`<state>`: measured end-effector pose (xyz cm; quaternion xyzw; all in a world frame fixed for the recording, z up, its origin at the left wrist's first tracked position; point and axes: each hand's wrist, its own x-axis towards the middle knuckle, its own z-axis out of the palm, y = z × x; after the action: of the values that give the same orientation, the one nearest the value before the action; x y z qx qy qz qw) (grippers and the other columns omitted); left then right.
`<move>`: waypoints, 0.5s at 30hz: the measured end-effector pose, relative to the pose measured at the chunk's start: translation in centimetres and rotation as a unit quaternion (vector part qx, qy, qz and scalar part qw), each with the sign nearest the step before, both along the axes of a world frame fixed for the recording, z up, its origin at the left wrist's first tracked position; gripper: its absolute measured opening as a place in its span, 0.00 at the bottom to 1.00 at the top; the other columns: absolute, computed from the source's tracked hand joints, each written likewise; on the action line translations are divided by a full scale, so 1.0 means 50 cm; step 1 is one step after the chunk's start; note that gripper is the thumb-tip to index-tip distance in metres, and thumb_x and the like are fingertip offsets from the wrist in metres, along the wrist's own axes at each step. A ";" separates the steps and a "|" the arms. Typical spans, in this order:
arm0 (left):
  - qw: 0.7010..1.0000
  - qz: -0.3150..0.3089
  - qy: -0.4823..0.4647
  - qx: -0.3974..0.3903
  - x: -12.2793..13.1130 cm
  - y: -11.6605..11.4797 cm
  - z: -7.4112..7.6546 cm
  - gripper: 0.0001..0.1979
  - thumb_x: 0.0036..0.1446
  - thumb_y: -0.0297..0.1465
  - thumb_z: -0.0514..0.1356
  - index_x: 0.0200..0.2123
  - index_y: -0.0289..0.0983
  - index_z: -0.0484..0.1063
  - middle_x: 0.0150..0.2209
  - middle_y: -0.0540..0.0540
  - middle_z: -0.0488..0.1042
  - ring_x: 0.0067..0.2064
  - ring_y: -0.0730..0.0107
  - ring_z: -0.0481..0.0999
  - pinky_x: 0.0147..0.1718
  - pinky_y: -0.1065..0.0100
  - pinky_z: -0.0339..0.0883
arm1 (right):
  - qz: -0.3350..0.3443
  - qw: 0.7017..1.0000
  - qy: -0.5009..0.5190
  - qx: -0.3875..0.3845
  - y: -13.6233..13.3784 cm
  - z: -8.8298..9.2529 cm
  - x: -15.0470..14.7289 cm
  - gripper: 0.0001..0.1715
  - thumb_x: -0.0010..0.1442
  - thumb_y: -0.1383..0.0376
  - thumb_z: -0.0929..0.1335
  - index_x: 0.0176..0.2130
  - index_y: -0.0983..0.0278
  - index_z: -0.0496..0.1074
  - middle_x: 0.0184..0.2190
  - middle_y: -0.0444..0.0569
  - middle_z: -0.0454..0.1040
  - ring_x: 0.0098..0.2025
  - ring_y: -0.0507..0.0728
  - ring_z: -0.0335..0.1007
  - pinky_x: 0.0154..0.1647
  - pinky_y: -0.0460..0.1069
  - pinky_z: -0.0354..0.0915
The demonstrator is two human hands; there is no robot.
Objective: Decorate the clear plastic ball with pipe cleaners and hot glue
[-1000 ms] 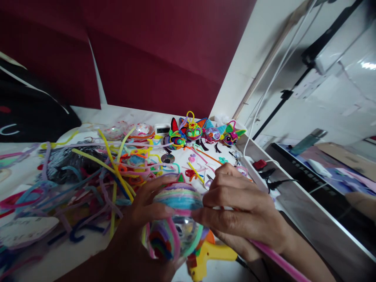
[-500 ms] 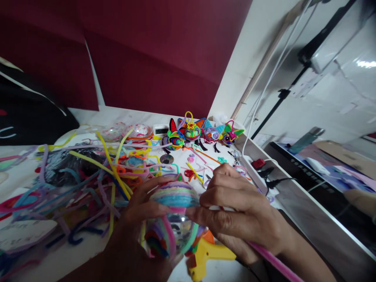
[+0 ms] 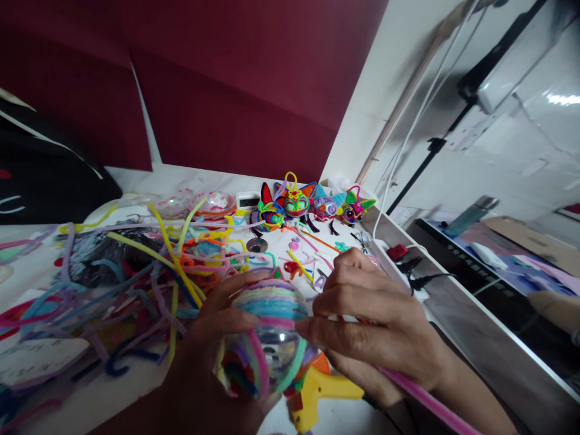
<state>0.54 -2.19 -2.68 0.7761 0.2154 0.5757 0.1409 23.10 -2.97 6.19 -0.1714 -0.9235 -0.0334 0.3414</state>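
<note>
My left hand [image 3: 212,350] is wrapped around a clear ball [image 3: 273,307] covered in rows of coloured pipe cleaners. Blue, green and purple rows circle its top, while a see-through patch shows at the front. A pink pipe cleaner [image 3: 428,399] runs along the lower edge of the blue rows. My right hand [image 3: 376,326] pinches it against the ball's right side, and its loose end trails out below that hand toward the bottom right. Behind the ball, partly hidden, lies a yellow glue gun [image 3: 324,389] with an orange part.
Loose pipe cleaners [image 3: 170,257] are heaped at the left. Several finished cat-like heads [image 3: 296,204] line the back by the red panel [image 3: 235,90]. A power strip [image 3: 393,266] with plugs sits at the right, by a raised ledge. Another person's arm [image 3: 555,308] shows at far right.
My right fingers have slid slightly right along the ball, and more of the pink pipe cleaner lies against its front. My left hand keeps its hold.
</note>
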 end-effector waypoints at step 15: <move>0.999 -0.025 -0.019 -0.023 0.006 -0.005 0.006 0.29 0.44 0.26 0.65 0.50 0.46 0.60 0.60 0.37 0.66 0.59 0.46 0.73 0.46 0.45 0.81 | -0.006 0.999 -0.024 0.020 0.000 0.005 -0.001 0.08 0.68 0.69 0.67 0.37 0.67 0.76 0.29 0.44 0.74 0.30 0.52 0.66 0.38 0.54 0.60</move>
<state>0.83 -2.44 -2.39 0.7669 0.2069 0.5812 0.1769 23.05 -2.99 6.42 -0.1691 -0.9294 -0.0583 0.3228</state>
